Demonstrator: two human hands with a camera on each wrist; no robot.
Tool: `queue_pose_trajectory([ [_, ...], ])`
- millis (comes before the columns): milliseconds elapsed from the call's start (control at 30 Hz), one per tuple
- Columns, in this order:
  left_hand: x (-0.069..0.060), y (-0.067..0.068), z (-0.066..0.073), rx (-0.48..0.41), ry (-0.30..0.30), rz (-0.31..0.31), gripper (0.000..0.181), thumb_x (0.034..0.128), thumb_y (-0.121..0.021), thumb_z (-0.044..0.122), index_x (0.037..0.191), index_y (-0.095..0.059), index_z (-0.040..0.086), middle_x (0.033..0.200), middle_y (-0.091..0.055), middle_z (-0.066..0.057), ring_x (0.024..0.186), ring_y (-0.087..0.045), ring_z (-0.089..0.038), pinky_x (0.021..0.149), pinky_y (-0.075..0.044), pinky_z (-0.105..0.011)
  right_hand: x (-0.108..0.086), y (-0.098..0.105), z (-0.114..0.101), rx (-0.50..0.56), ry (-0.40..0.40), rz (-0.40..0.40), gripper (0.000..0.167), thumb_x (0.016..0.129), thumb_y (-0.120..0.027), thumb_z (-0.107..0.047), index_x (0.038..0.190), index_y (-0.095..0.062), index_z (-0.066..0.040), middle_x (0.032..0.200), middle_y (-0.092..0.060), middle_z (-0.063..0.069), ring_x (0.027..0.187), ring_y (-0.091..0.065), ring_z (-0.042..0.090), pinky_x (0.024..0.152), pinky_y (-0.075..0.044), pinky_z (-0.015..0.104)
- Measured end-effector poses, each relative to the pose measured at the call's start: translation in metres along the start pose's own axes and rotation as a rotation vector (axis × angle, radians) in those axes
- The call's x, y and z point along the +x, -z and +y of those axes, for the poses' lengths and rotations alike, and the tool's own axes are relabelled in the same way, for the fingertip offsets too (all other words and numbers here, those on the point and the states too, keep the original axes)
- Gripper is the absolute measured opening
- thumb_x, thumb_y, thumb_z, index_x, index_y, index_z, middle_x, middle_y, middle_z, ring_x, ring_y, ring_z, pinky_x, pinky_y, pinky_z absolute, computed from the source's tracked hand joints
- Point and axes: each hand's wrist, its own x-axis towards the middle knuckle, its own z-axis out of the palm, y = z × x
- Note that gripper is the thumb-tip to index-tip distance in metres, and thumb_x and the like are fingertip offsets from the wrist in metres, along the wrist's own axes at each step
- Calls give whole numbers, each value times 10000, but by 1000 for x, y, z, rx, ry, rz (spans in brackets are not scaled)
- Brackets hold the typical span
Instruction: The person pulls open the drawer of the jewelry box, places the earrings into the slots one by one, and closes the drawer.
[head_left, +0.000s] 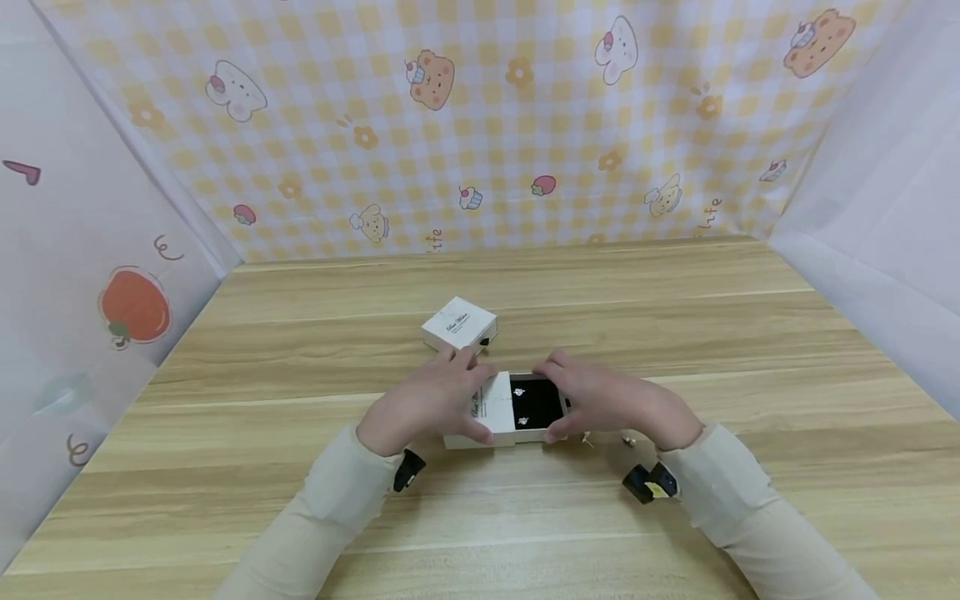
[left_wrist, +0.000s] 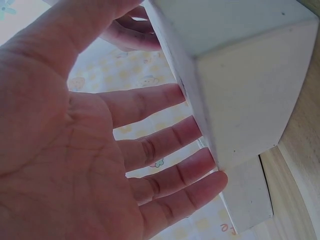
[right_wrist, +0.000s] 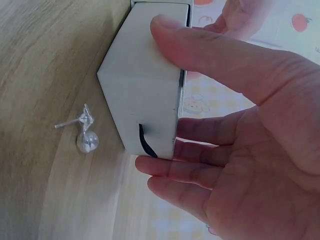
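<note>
Two sets of fingers grasp: our left hand (head_left: 431,400) the white cardboard sleeve (head_left: 499,402), our right hand (head_left: 606,402) its black-lined white drawer (head_left: 531,435), part-open toward three o'clock. We judge careless sliding could sweep away the loose silver stud earring (right_wrist: 87,137) at the drawer's four o'clock.

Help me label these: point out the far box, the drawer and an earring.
Far box (head_left: 458,321): head view, top face.
Drawer (right_wrist: 136,102): right wrist view, front panel.
Earring (right_wrist: 87,141): right wrist view, round bead.

Printed cloths (head_left: 487,133) walling a wood-grain table (head_left: 315,333) show a screened-off tabletop booth.
</note>
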Motion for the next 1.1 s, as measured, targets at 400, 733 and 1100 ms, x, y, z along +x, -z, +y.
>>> queue_pose_trajectory([
  [400,0,0,0,-1,2,-2,806,672,-793,463,1342,-484,141,1185,-473,-58,1051,-401,-219,886,-401,-338,2,-2,-1,-13,9,1,814,746,-763,-366,1349,-403,45,1217,-478,121,955,-497,171,855,-450,355],
  [733,0,0,1,3,6,-7,813,675,-791,464,1353,-475,145,1185,-465,-59,1039,-399,-220,869,-401,-333,1,-3,-3,-16,23,6,815,754,-754,-372,1365,-394,30,1206,-474,105,918,-481,155,819,-446,331],
  [1100,0,-1,1,-1,10,-7,821,676,-789,465,1363,-468,149,1197,-464,-60,1050,-393,-220,874,-402,-339,2,-4,-3,-31,55,32,794,755,-756,-360,1353,-406,29,1188,-483,107,958,-497,176,853,-454,362],
])
